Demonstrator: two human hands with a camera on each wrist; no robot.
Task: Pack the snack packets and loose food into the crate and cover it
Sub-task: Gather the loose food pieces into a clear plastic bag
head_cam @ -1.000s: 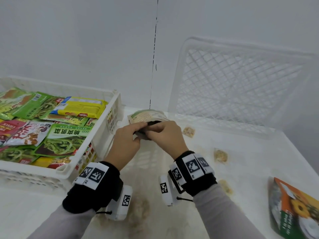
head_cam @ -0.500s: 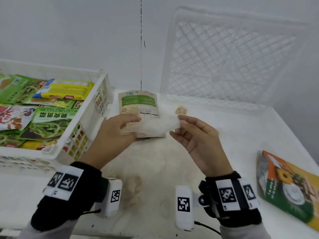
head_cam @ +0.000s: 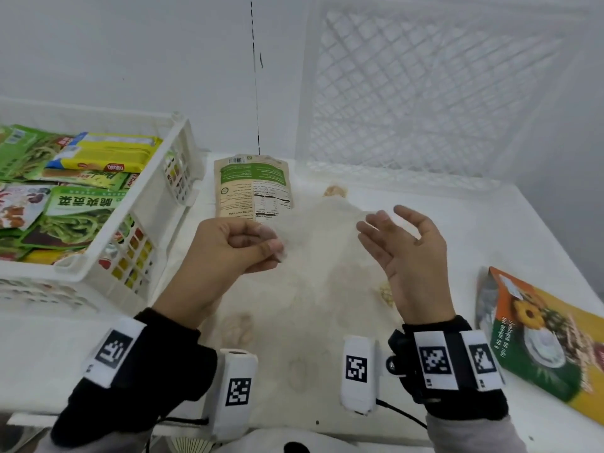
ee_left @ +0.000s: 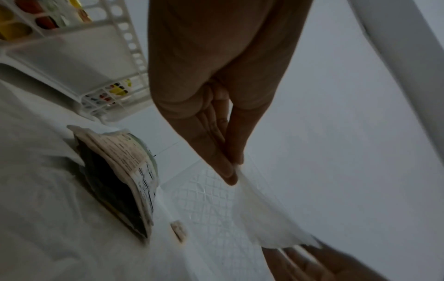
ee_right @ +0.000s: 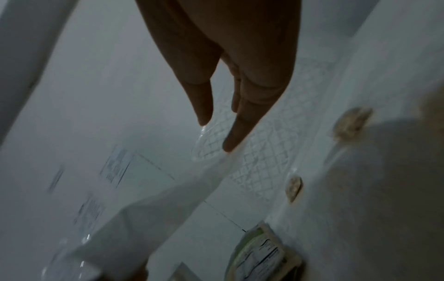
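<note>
1. The left hand (head_cam: 228, 248) holds a narrow grip: thumb and fingertips pinch one edge of a thin, clear plastic sheet (head_cam: 322, 230), which the left wrist view shows fanning out from the pinch toward the other hand.
2. The right hand (head_cam: 403, 253) is wide, palm turned inward and fingers spread and relaxed; the far edge of the plastic sheet lies against its fingertips, but whether they hold it cannot be told.
3. Below and between the hands, several pale loose food pieces (head_cam: 237, 328) lie scattered on the white tabletop (head_cam: 408, 204); one more sits near the back by the upright lid.
4. Just beyond the left hand a beige and green snack pouch (head_cam: 253, 188) lies flat on the tabletop, its printed label side up, beside the crate.
5. The white crate (head_cam: 157, 204) stands at the left, already holding many packets, among them green packets and a yellow packet (head_cam: 108, 155) on top.
6. A white lattice lid (head_cam: 434, 89) leans upright against the wall at the back right, well apart from the crate.
7. At the right edge of the tabletop lies an orange and green packet (head_cam: 539, 335) with a sunflower picture, outside the crate.
8. Both wrists wear black bands with white marker tags.
</note>
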